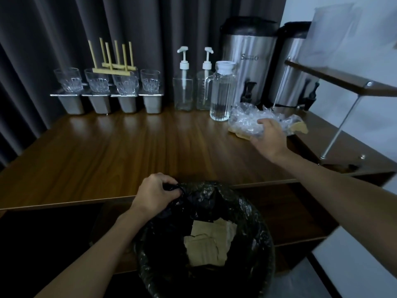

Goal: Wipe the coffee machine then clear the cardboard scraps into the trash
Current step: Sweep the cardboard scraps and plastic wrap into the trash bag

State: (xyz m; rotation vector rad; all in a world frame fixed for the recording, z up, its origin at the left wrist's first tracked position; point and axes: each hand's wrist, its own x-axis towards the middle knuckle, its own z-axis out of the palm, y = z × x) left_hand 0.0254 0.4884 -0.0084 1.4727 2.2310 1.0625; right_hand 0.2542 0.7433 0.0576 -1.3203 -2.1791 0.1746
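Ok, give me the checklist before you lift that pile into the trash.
1. Bag mouth open: ok, left hand grips the black bag at its rim.
2. Room inside: ok, cardboard pieces lie low.
3. Grip on pile: cannot tell, right hand lies on plastic wrap.
4. Clearing done: not ok, cardboard scraps lie under the wrap on the counter.
5. Clearance: cannot tell, glass jug stands very close to the wrap.

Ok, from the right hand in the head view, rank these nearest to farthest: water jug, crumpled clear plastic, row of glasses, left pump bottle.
1. Crumpled clear plastic, touching the right hand.
2. Water jug, just left of it.
3. Left pump bottle, further left.
4. Row of glasses, far left at the back.
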